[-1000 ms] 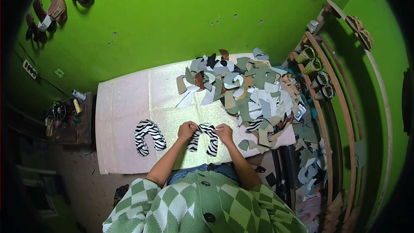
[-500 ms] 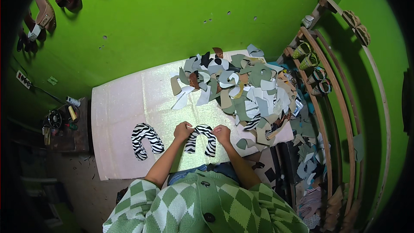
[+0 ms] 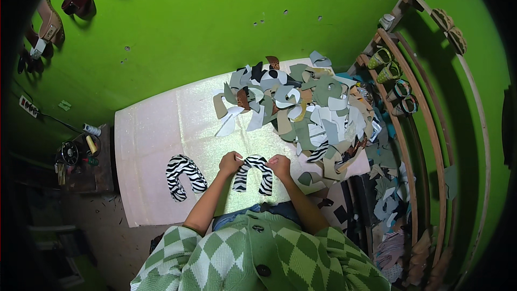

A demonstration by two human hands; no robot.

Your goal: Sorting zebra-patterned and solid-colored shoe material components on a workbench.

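Observation:
A zebra-striped U-shaped cut piece (image 3: 255, 163) lies on the pale table in front of me, its curve away from me and its two legs toward me. My left hand (image 3: 231, 163) pinches its left edge near the curve. On the opposite edge, my right hand (image 3: 279, 166) has its fingers closed in the same way. Left of my forearm, more zebra-striped U-shaped pieces (image 3: 173, 178) appear stacked, turned at an angle. Their exact number cannot be made out.
A heap of grey, green, white and brown offcuts (image 3: 323, 109) covers the table's (image 3: 145, 145) right side. Wooden racks (image 3: 405, 145) with sandals (image 3: 389, 72) stand at the right. A small dark stand (image 3: 97, 170) with thread spools is at the left. Shoes (image 3: 78, 0) hang on the green wall.
The view has shifted slightly. Both hands stay at the sides of the striped piece, whose legs now sit a little farther apart and straighter.

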